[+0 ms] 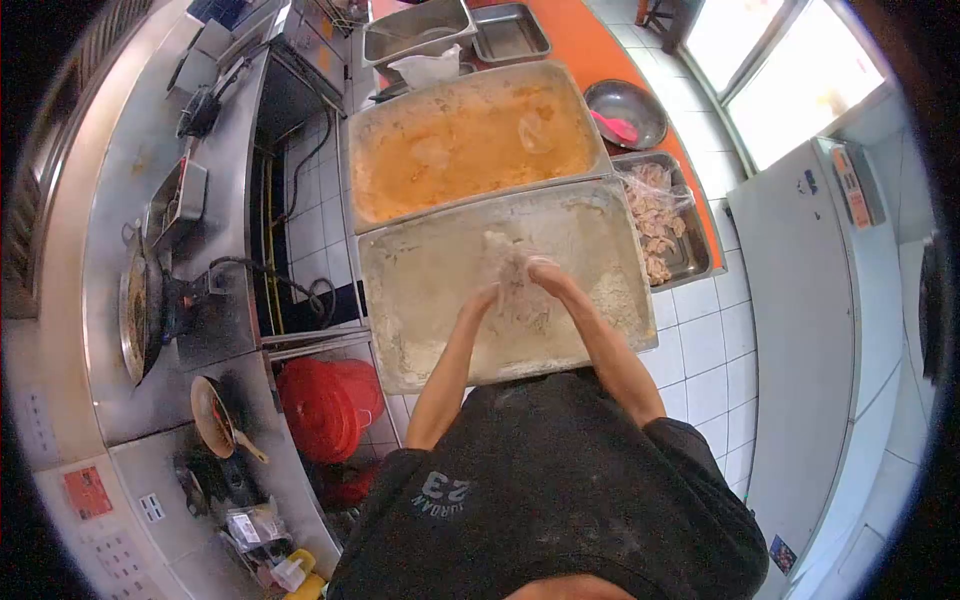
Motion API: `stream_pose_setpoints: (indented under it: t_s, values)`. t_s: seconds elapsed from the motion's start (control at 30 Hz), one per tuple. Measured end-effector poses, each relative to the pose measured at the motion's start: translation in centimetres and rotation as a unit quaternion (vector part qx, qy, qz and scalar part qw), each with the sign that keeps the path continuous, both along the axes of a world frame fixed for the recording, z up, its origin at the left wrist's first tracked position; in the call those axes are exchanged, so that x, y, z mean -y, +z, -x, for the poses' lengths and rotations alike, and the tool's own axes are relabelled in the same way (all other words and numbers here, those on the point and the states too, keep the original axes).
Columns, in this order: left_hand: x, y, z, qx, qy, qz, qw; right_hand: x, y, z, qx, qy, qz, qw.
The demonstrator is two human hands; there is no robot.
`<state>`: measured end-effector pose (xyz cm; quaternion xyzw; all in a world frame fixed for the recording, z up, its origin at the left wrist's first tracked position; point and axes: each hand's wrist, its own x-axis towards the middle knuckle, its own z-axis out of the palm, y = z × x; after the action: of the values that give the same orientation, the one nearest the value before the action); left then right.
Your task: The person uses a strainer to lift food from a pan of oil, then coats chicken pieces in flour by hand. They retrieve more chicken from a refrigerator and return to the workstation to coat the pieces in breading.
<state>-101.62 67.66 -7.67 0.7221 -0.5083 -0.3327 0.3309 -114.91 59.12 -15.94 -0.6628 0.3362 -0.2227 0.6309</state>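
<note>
Both my hands are close together over a large metal tray [420,345] spread with pale flour. My left hand [497,293] reaches in from the left and my right hand [541,268] from the right. What look like clear plastic gloves cover them, and their fingers are smeared by motion. Between and just beyond the hands lies a pale floury clump [503,245]; I cannot tell whether either hand grips it. More loose flour is heaped along the tray's right side.
Beyond stands a second tray [450,150] of orange-tinted liquid. To its right are a dark bowl [645,105] with a pink utensil [615,127] and a metal pan of raw meat pieces [655,225]. A red lidded bucket [320,410] and a stove counter are at left.
</note>
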Motion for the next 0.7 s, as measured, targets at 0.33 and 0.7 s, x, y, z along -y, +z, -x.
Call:
stream_pose_setpoints:
  t_s: [0.33, 0.7]
  values:
    - [-7.4, -8.1, -6.2, 0.142, -0.037, -0.105, 0.984, -0.2, 9.2, 5.1, -0.443, 0.195, 0.22, 0.847]
    - [-8.9, 8.2, -3.4, -0.076, 0.03, -0.17, 0.982, 0.3, 9.2, 9.4, -0.227, 0.066, 0.247, 0.94]
